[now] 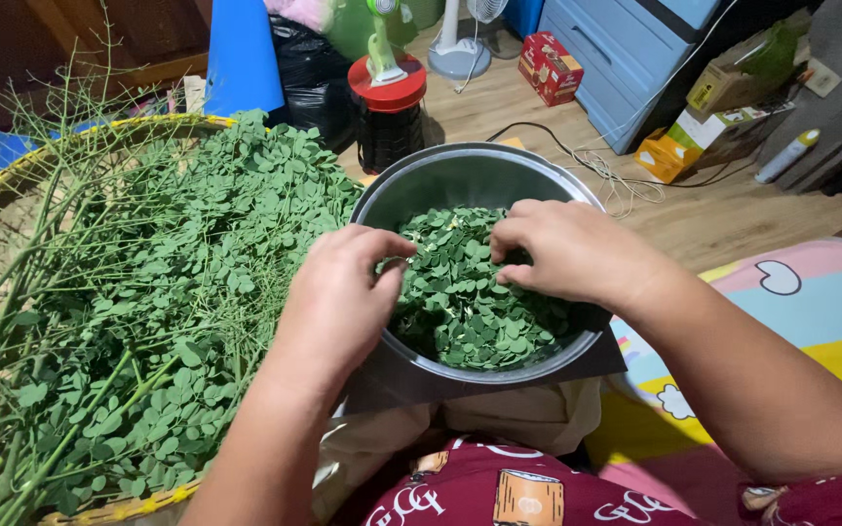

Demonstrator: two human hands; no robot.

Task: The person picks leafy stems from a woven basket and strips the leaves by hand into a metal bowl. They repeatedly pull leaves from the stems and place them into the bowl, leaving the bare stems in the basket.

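Under both hands, a round steel bowl [397,190] holds loose green leaves [470,312]. The left hand [338,302] and right hand [567,248] pinch leaves, fingers curled. Left of the left hand, a woven tray [12,175] holds leafy stalks [138,292], stems pointing toward the person.

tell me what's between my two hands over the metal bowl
In the head view, only loose green leaves in the metal bowl lie between left hand and right hand.

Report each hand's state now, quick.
Left hand: fingers curled over the metal bowl, pinching small green leaves.
Right hand: fingers curled, pinching the leaves.
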